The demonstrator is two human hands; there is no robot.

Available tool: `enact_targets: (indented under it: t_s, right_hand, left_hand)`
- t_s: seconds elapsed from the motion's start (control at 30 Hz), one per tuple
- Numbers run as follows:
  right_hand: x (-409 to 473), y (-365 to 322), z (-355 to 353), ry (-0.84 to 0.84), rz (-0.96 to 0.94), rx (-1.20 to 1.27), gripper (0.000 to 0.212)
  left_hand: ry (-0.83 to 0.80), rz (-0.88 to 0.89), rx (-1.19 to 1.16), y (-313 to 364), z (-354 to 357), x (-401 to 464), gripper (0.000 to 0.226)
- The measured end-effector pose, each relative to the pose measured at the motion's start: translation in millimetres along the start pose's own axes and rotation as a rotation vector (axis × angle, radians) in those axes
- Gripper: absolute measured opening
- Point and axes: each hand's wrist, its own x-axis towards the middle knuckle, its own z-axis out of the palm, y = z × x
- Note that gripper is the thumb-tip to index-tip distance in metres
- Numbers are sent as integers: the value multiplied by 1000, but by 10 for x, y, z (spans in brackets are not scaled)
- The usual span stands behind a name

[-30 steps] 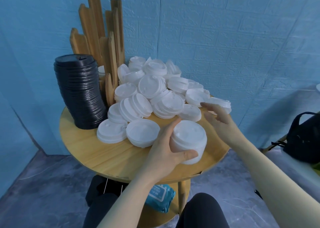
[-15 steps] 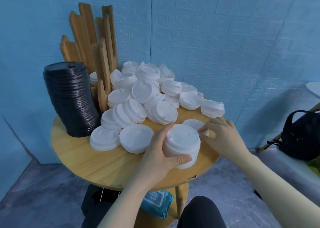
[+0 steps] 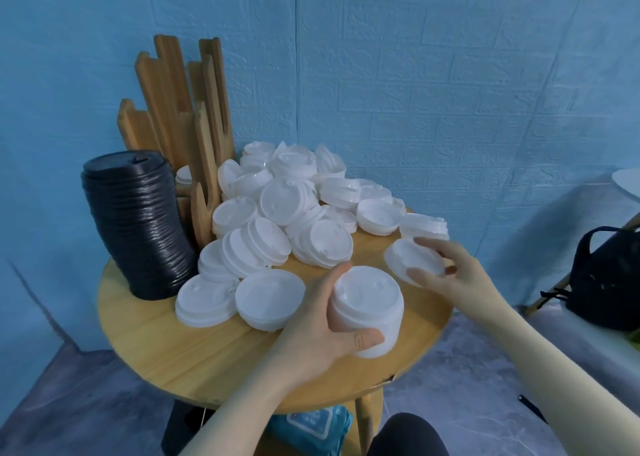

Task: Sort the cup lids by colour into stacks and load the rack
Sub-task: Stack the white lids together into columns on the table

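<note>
My left hand (image 3: 320,329) grips a short stack of white lids (image 3: 369,303) standing near the front of the round wooden table (image 3: 194,355). My right hand (image 3: 457,275) pinches a single white lid (image 3: 410,259), tilted and lifted just right of that stack. A loose pile of white lids (image 3: 294,213) covers the middle and back of the table. A tall leaning stack of black lids (image 3: 138,227) stands at the left. The wooden slatted rack (image 3: 187,116) rises behind it, with one white lid showing between its slats.
The table sits in a corner of blue walls. A blue wipes packet (image 3: 311,428) lies on the shelf under the table. A black bag (image 3: 606,275) rests on a seat at the right. My knee (image 3: 408,436) shows below the table edge.
My right hand has drawn back from the pile's right side and picked up a single white lid, now raised beside the stack. My left hand keeps its hold on the stack.
</note>
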Motion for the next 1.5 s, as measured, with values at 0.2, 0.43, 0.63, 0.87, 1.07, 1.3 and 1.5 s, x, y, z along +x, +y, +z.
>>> enact_targets:
  t_s: [0.2, 0.43, 0.63, 0.87, 1.07, 1.3, 1.5]
  right_hand:
    - [-76, -347, -199, -83, -112, 139, 51]
    - [79, -357, -124, -204, -9, 36, 52]
    - [98, -358, -21, -259, 41, -19, 60]
    - [89, -451, 19, -278, 86, -147, 67]
    - [-8, -476, 174, -132, 29, -379, 61]
    - [-61, -273, 75, -222, -3, -58, 66]
    - [134, -159, -132, 101, 18, 134, 29]
  left_hand:
    - [-31, 10, 31, 72, 74, 342, 103]
    - [-5, 13, 11, 111, 210, 700, 127]
    - [25, 74, 49, 70, 253, 831, 100]
    - [37, 105, -64, -22, 250, 804, 95]
    - [34, 119, -45, 25, 252, 760, 90]
    - [-136, 99, -150, -8, 265, 782, 135]
    - [-37, 98, -262, 30, 341, 862, 122]
